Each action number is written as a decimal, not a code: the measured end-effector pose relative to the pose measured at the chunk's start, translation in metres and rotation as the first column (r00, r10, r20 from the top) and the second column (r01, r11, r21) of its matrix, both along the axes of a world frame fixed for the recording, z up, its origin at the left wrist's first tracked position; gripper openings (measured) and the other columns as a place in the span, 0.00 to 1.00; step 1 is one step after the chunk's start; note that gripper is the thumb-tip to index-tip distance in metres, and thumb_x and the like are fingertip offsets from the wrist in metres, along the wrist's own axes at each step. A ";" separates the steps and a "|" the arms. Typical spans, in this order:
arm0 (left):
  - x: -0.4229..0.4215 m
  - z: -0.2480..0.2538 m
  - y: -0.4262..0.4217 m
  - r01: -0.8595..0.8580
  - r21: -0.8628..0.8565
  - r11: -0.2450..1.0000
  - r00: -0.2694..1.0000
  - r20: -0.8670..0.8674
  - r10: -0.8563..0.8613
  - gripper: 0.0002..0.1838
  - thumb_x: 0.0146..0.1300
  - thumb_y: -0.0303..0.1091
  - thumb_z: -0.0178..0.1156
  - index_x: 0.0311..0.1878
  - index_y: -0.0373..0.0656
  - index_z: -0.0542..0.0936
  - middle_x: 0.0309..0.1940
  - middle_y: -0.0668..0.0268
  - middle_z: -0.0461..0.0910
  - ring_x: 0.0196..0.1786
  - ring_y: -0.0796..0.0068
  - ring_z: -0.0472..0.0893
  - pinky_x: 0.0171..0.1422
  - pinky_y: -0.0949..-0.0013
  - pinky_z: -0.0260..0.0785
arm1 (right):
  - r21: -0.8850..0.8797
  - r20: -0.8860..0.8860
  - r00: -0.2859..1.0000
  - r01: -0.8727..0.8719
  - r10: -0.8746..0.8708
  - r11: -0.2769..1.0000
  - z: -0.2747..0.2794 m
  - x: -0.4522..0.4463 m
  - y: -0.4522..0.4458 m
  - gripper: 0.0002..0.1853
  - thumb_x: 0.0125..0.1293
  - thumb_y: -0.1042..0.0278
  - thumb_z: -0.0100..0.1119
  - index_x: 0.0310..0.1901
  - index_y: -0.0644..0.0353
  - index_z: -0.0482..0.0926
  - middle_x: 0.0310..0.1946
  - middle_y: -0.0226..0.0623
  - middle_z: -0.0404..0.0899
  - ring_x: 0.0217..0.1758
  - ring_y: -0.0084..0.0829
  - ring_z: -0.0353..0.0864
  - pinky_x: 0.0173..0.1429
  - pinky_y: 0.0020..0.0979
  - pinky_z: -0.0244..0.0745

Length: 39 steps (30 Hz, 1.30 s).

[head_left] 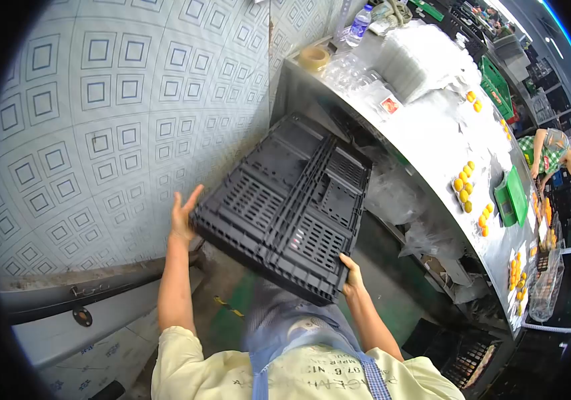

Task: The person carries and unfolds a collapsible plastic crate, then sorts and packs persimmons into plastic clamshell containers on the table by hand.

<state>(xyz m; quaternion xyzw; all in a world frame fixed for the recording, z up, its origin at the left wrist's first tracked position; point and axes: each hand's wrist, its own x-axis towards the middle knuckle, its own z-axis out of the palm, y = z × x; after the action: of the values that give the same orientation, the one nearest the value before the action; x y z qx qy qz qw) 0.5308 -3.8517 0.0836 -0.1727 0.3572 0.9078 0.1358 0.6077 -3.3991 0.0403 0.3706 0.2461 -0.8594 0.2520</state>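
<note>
A black plastic folding crate (279, 210), collapsed flat with slotted panels, is held in front of my body at a slant. My left hand (184, 212) presses against its left corner; a finger and the thumb stick out, and the rest are partly hidden by the edge. At the near right corner, my right hand (352, 275) grips the rim, its thumb on top and the other fingers out of sight below. Beyond the crate's right side is the metal table (425, 143).
Orange fruit (463, 183), a green basket (511, 197), white foam sheets (425, 60), a tape roll (313, 59) and a water bottle (359, 25) are on the table. Plastic bags (392, 197) hang beneath it. A tiled wall (112, 133) rises at left. A co-worker (552, 153) bends at far right.
</note>
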 end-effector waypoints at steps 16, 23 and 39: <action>0.037 -0.111 0.138 0.085 -0.659 0.748 0.830 0.462 0.313 0.42 0.49 0.38 0.69 0.65 0.34 0.61 0.58 0.52 0.71 0.61 0.59 0.72 0.63 0.64 0.63 | 0.375 0.173 0.843 -0.535 0.510 0.757 -0.093 -0.061 -0.093 0.39 0.60 0.59 0.65 0.67 0.57 0.55 0.61 0.45 0.67 0.63 0.46 0.67 0.64 0.46 0.66; 0.063 -0.144 0.159 0.362 -0.790 0.495 0.688 0.585 0.430 0.47 0.54 0.50 0.66 0.70 0.36 0.55 0.68 0.48 0.59 0.69 0.51 0.62 0.71 0.56 0.56 | 0.853 0.056 0.159 -0.521 0.986 0.036 -0.096 -0.152 0.011 0.19 0.59 0.57 0.64 0.46 0.62 0.81 0.36 0.37 0.85 0.38 0.28 0.84 0.45 0.29 0.77; 0.085 -0.205 0.187 0.556 -0.672 0.490 0.455 0.739 0.497 0.37 0.69 0.57 0.43 0.72 0.41 0.53 0.70 0.50 0.57 0.71 0.49 0.59 0.71 0.56 0.53 | 0.691 0.659 -0.528 0.707 0.536 -0.154 -0.103 -0.378 -0.093 0.37 0.52 0.52 0.68 0.61 0.58 0.65 0.59 0.40 0.65 0.70 0.47 0.51 0.65 0.48 0.56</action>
<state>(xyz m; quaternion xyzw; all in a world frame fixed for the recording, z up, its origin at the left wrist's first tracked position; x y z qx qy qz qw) 0.6159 -3.6649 -0.1212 -0.6531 0.6366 0.3512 0.2119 0.2293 -3.4919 -0.0624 0.6060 -0.7760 -0.0894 -0.1502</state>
